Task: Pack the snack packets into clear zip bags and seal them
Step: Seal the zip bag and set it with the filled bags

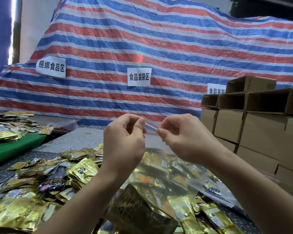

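Note:
A clear zip bag (166,168) with a red seal line hangs upright in front of me, holding several gold snack packets. My left hand (123,141) pinches the left part of the seal strip between thumb and fingers. My right hand (181,137) pinches the strip just to the right, the two hands close together. The short stretch of red seal between them shows at the top of the bag. A heap of loose gold and black snack packets (46,179) lies on the table below and to the left.
Stacked cardboard boxes (254,125) stand at the right, some open on top. A red, white and blue striped tarp (142,48) with paper labels fills the back. More packets lie on a green cloth (15,146) at the far left.

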The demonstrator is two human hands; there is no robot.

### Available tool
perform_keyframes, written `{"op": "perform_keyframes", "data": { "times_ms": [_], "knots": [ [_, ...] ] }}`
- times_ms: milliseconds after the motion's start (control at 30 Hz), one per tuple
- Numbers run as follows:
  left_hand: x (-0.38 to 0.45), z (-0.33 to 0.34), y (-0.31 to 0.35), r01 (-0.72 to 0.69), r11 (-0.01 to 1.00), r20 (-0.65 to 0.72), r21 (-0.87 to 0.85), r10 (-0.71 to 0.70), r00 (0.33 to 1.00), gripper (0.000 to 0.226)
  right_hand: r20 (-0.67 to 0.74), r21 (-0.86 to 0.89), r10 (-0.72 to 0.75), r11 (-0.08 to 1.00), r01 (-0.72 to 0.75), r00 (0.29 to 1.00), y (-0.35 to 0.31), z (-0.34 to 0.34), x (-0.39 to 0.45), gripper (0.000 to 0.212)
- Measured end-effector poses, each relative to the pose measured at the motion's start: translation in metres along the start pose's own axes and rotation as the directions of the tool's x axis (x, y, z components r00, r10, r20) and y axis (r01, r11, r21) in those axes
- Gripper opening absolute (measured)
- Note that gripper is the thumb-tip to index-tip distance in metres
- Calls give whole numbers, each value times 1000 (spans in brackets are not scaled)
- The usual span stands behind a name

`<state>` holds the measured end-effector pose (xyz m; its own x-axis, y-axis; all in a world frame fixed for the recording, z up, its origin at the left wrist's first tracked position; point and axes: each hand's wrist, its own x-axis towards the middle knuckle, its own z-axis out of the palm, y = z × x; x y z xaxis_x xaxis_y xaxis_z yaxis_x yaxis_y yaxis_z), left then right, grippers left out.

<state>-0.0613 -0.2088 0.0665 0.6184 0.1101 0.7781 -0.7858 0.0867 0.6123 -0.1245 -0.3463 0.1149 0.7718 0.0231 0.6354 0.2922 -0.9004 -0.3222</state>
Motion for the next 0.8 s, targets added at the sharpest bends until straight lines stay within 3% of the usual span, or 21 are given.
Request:
{"op": "perform_keyframes", "data": {
  "times_ms": [267,800],
  "knots": [
    [5,-8,3,-13,999,-52,-41,11,999,20,-24,58,34,998,-33,999,14,-8,-13,20],
    [20,-21,-4,-25,999,-183,-28,20,983,20,56,93,57,994,-62,997,23,-16,-24,15]
  ]
}}
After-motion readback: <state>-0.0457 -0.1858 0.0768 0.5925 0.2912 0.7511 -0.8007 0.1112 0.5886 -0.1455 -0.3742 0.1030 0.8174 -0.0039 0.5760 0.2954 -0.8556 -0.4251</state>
